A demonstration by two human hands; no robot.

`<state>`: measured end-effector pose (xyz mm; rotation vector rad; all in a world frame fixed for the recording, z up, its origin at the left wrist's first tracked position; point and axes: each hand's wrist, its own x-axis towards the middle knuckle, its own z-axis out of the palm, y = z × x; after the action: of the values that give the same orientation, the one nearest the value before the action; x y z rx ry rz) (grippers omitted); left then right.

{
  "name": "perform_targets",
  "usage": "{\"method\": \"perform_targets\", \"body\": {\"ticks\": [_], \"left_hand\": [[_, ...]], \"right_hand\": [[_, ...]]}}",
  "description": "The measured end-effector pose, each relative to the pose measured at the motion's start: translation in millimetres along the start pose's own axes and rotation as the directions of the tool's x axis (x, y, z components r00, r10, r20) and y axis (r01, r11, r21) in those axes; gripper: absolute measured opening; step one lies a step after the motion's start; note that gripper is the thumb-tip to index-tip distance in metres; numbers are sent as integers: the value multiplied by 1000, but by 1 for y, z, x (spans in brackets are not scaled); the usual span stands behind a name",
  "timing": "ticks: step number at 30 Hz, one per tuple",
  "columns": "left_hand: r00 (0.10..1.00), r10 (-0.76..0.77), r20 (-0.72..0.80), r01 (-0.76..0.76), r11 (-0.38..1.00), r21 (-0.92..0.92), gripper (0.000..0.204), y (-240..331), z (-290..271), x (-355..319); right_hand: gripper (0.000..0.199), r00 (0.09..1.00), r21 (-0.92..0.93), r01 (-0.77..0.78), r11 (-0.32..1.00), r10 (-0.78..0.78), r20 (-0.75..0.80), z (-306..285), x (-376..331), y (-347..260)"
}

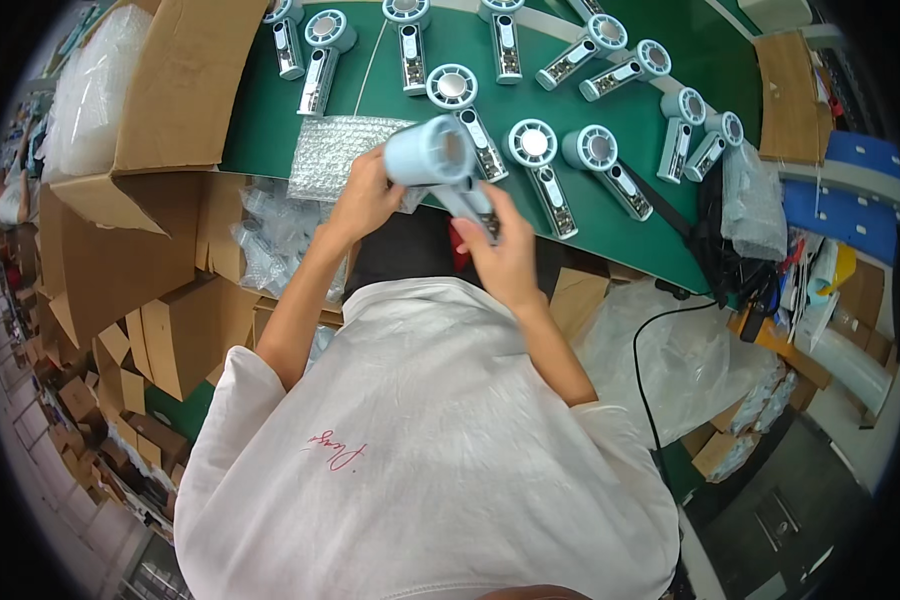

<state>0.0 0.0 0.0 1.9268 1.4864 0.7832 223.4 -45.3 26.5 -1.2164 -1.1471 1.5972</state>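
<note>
Between my hands, above the near edge of the green table, is a light-blue handheld fan. It is tilted, its round head up to the left and its handle running down to the right, slightly blurred. My left hand is closed on the left side of the head. My right hand grips the handle, with the fingers around its dark see-through part. A silvery bubble-wrap bag lies flat on the table just behind my left hand. Several similar fans lie spread over the table beyond my hands.
On the left, an open cardboard box stands beside clear bubble wrap. Below the table edge, another box holds plastic-bagged items. To the right are a bubble-wrapped bundle, a black cable and clear plastic sheeting.
</note>
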Motion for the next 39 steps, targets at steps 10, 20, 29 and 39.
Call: {"method": "perform_targets", "body": {"ticks": [10,20,29,39], "left_hand": [[930,-366,-13,336,867,-367,12,-9,-7,-13],[963,-127,-236,102,988,-115,8,48,-20,-18],[977,-60,-203,54,998,-36,3,101,-35,-50],[971,-40,-234,-34,951,-306,5,126,-24,-48]], "right_hand": [[44,907,-624,387,678,-400,129,3,5,28],[31,934,-888,341,309,-215,284,13,3,-46],[45,952,55,-273,960,262,158,-32,5,-73],[45,979,526,-193,828,125,163,8,-22,-75]]}}
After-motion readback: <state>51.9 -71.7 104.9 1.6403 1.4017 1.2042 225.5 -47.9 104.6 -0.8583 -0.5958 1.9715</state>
